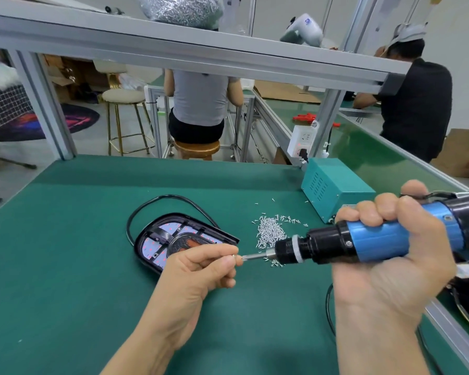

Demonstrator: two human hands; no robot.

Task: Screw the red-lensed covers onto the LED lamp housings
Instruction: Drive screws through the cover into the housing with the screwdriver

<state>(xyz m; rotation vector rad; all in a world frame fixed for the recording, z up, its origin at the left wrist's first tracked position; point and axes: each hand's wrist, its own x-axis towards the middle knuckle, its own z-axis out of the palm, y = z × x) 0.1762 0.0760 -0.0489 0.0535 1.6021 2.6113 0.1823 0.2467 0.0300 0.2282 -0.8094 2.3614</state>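
1. Right hand: fingers wrapped round blue electric screwdriver, tip level, pointing left
2. Left hand: fingertips pinching one screw against the driver tip
3. Lamp housing: flat on green mat, just behind left hand, black cable attached
4. Screw pile: loose on mat, right of housing

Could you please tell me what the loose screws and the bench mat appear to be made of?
Loose screws: likely bright plated steel, judging by their silvery glint. Bench mat: probably rubber or vinyl, matte green, smooth and seamless with only soft reflections.
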